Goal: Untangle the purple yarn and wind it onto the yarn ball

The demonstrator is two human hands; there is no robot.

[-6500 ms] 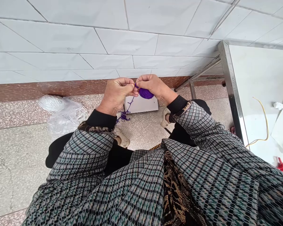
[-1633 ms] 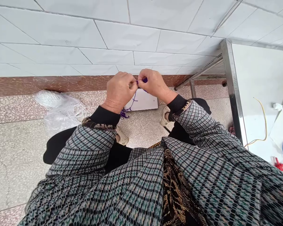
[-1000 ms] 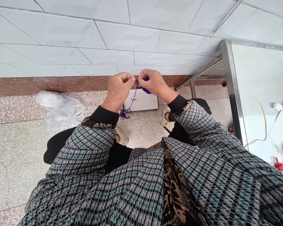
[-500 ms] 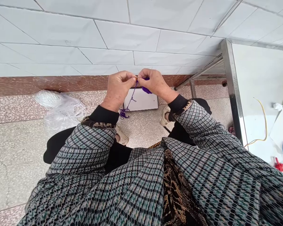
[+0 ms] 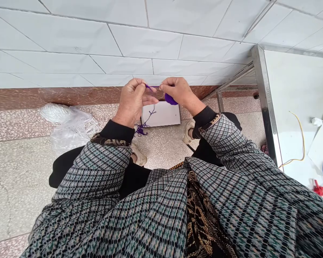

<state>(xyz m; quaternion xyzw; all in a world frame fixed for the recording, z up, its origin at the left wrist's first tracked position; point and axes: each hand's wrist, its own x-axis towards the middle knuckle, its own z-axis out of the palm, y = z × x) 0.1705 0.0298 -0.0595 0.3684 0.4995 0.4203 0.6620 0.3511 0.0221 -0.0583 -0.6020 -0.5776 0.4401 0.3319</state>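
Note:
Purple yarn [image 5: 154, 86] is stretched taut between my two hands above the floor. My left hand [image 5: 134, 96] pinches it between thumb and index finger, with the lower fingers spread out to the right. My right hand [image 5: 177, 91] grips the other end of this stretch, its fingers curled in. Beneath the right hand a purple yarn ball [image 5: 170, 99] shows, partly hidden by the palm. From the left hand a loose strand hangs down to a tangled purple clump [image 5: 141, 129] near the left cuff.
A white flat box [image 5: 163, 116] lies on the speckled floor below the hands. To the left are a white yarn skein [image 5: 55, 113] and a clear plastic bag [image 5: 70, 130]. On the right stands a metal-framed table [image 5: 269, 104] with a yellow cord [image 5: 302, 139]. A tiled wall rises ahead.
My hands were close together at the fingertips; now they are apart, with the yarn pulled straight between them. My left hand's lower fingers have opened out, and more of the ball shows.

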